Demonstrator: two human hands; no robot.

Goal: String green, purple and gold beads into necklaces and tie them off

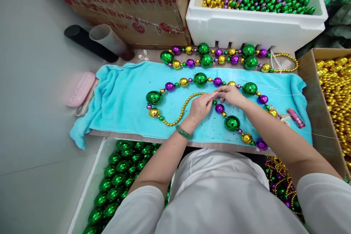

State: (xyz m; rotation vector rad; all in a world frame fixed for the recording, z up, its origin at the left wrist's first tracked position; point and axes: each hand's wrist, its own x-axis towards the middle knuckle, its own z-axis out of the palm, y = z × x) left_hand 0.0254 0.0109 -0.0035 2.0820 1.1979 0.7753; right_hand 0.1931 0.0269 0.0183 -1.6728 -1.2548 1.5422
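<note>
On a turquoise towel [123, 91] lies a bead necklace [155, 97] of large green, purple and gold balls, joined to a run of small gold beads [181, 115]. My left hand [201, 106], with a green bangle [183, 132] at the wrist, is closed in a pinch where the gold beads end. Close against it, my right hand [231, 96] is also pinching, and a thin pale strand or needle shows between the fingers. Just below the fingertips runs the strand's other end with a purple ball [219, 108]. The fingers partly hide the joining spot.
A finished-looking bead necklace [206, 61] lies behind the towel. Around stand a cardboard box [117, 11], a white foam box [255, 25] of mixed beads, a box of gold beads [336, 95] and green balls [117, 179]. A pink case [80, 88] and small pink packet [296, 117] lie nearby.
</note>
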